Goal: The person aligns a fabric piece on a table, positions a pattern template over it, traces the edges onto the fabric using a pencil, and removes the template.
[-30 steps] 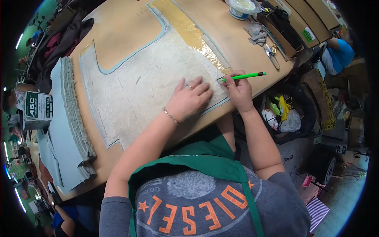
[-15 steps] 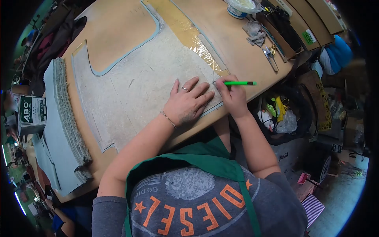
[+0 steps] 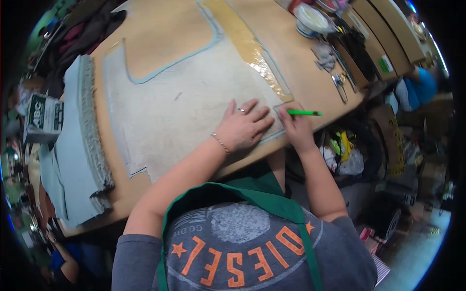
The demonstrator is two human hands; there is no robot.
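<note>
My left hand lies flat with fingers spread on a large grey pattern template, close to its near right corner. A green pencil is gripped in my right hand, at the template's right edge beside the left fingertips. The pencil's tip is mostly hidden by the fingers. Light blue material shows along the template's curved cutout and its other edges. Yellowish shiny tape covers the template's far right strip.
A stack of pale blue-grey cut fabric lies at the left of the table, beside an ABC box. Scissors, a crumpled grey cloth and a plastic-covered tub are at right. An open bag stands below the edge.
The camera view has turned slightly, so the table and template appear shifted right. Both hands keep nearly the same place on the template, and the right hand still grips the pencil.
</note>
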